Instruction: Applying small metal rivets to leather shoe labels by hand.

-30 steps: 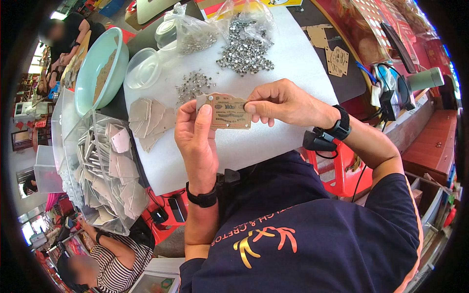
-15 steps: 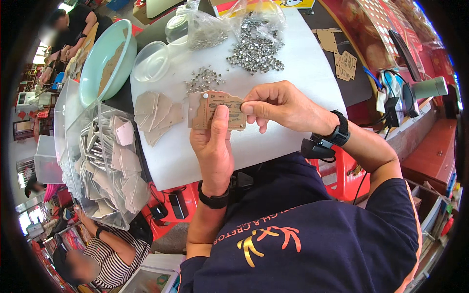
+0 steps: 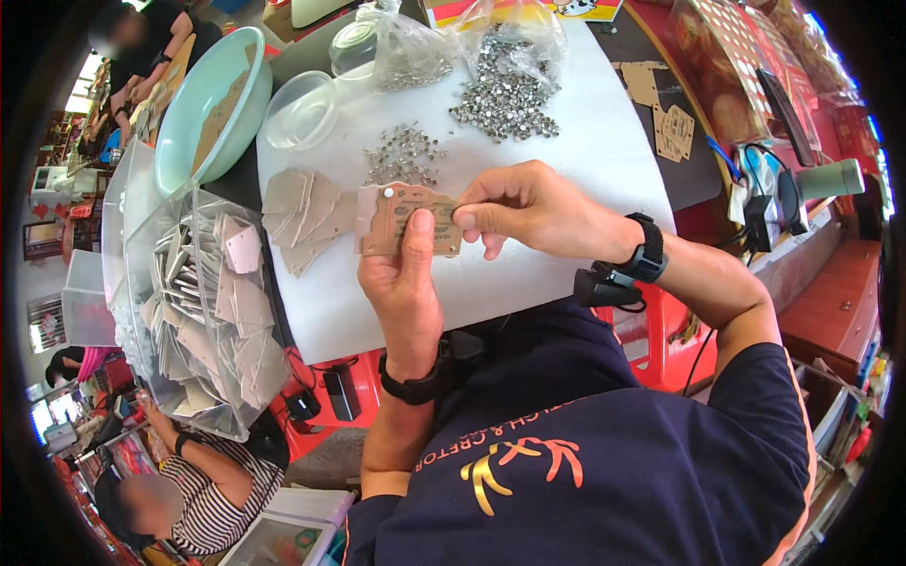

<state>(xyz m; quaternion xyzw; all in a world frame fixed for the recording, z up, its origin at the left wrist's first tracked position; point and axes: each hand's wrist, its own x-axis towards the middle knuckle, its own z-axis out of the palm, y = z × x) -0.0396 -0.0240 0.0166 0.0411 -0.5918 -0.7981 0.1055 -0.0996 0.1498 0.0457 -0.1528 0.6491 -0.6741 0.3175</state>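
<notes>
My left hand point(image 3: 401, 292) holds a brown printed card point(image 3: 385, 226) with a wavy upper edge, its thumb lying flat across the front. A round silver stud point(image 3: 388, 192) sits at the card's upper left corner, and a pale, translucent strip shows along its left side. My right hand point(image 3: 533, 212) is closed in a pinch at the card's right edge; whatever lies between its fingertips is too small and covered to tell. Just beyond the card, loose silver studs point(image 3: 406, 156) are scattered on the white tabletop sheet point(image 3: 528, 278). Plain greyish-brown card pieces point(image 3: 307, 212) lie overlapping left of my hands.
Plastic bags spill a larger heap of studs point(image 3: 510, 94) at the back. Clear round tubs point(image 3: 302, 111) stand near a pale green basin point(image 3: 212, 104). Left, a clear bin point(image 3: 217, 311) holds many card pieces. More printed cards point(image 3: 673, 132) lie right. Two people sit at left.
Both hands and the card have shifted slightly left over the table. The right hand's pinch stays at the card's right edge, and the view has moved a little.
</notes>
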